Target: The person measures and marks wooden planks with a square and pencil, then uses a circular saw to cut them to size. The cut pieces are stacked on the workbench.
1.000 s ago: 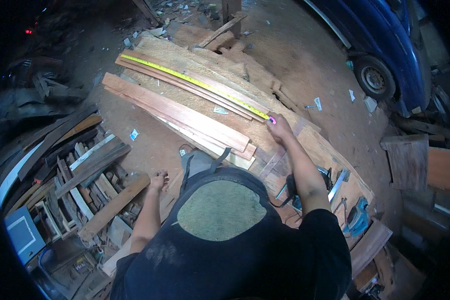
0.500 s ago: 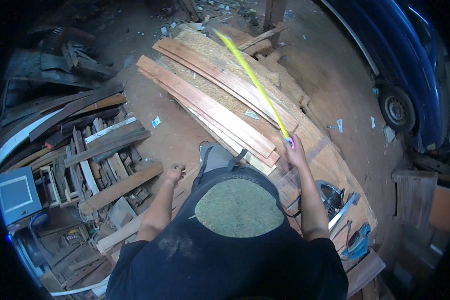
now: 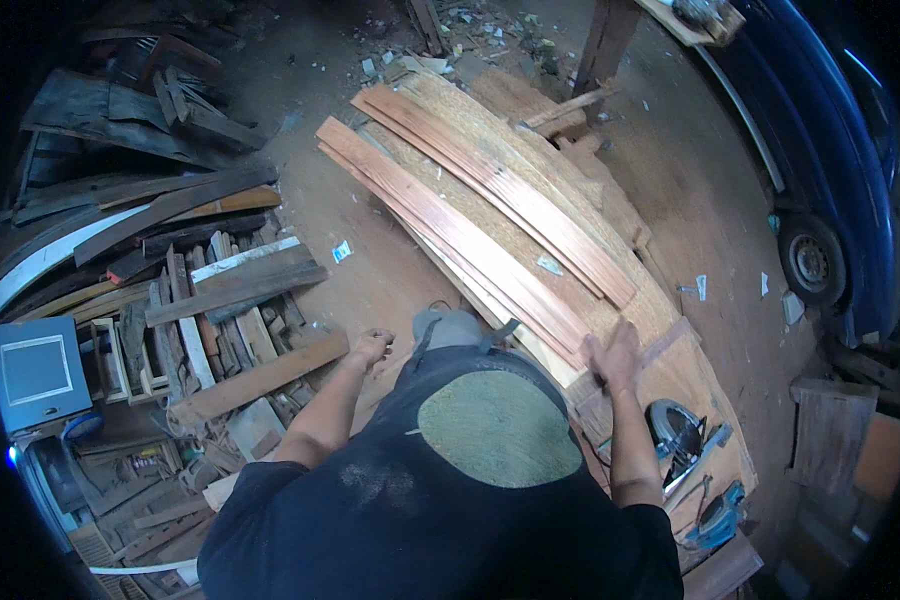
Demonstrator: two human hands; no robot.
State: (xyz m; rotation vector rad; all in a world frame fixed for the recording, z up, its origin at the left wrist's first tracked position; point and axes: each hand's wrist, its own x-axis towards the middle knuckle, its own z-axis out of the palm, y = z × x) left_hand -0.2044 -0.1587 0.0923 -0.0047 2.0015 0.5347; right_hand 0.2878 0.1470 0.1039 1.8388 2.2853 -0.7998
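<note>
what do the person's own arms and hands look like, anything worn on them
The dark short-sleeved shirt covers the upper arms, with no markings visible on its sleeves. Both forearms are bare. The left hand and right hand are ungloved, and no watch or bracelet shows at either wrist.

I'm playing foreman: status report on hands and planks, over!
Right hand by nearer planks, touch unclear. Left hand off planks. Pale scrap between nearer and farther planks.

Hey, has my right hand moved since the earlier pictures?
Yes. Your right hand has come nearer your body, from the end of the far board stack to the end of the near board stack.
</note>
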